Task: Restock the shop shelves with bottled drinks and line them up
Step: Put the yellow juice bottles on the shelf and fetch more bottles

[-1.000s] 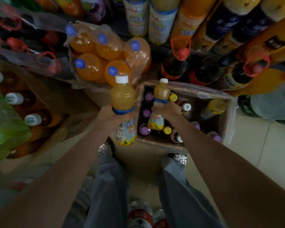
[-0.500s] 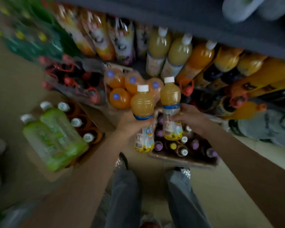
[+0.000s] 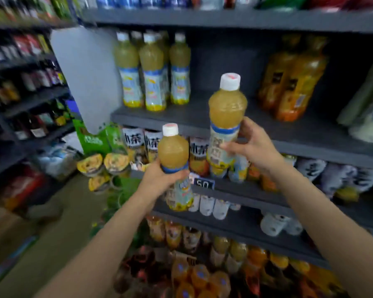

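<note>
Your left hand (image 3: pixel 159 179) grips a juice bottle (image 3: pixel 175 166) around its middle, upright, in front of the lower shelf edge. Your right hand (image 3: pixel 251 145) holds a second juice bottle (image 3: pixel 225 121) higher, by its label, just in front of the grey shelf (image 3: pixel 202 119). On that shelf, to the left, matching bottles (image 3: pixel 152 72) stand together; darker orange bottles (image 3: pixel 293 80) stand to the right.

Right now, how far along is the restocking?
Done: a few matching juice bottles already stand grouped on the shelf. In hand: the left hand grips one bottle, the right hand another, both short of the shelf. Left: placing both and lining them up.
</note>
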`<state>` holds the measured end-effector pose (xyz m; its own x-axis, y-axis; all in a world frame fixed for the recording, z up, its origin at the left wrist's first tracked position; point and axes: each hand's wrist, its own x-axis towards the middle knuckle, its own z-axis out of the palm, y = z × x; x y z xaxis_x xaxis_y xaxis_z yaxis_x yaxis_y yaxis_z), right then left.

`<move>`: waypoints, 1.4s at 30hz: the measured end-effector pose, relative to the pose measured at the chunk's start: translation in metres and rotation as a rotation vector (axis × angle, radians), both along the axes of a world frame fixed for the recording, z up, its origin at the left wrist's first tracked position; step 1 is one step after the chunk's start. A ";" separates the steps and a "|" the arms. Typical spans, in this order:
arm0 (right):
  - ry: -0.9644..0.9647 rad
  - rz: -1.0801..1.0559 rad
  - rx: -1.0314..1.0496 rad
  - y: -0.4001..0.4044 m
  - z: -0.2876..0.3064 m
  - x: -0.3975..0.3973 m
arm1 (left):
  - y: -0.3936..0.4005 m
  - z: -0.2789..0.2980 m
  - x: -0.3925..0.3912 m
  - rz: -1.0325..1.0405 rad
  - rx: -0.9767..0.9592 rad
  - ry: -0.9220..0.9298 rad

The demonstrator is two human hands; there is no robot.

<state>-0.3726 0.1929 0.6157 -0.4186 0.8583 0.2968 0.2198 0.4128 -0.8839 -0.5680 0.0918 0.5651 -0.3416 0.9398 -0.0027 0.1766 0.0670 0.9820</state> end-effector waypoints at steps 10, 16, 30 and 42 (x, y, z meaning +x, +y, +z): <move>-0.028 -0.149 0.099 0.089 0.035 -0.100 | 0.063 0.098 -0.053 0.106 0.140 0.082; -0.104 -0.112 -0.044 0.149 0.045 -0.146 | 0.107 0.109 -0.072 0.197 0.156 0.058; -0.169 -0.429 0.097 0.176 0.024 -0.148 | 0.161 0.104 -0.073 0.150 0.201 0.162; -0.111 -0.395 -0.030 0.219 0.027 -0.160 | 0.203 0.084 -0.054 0.332 0.156 0.501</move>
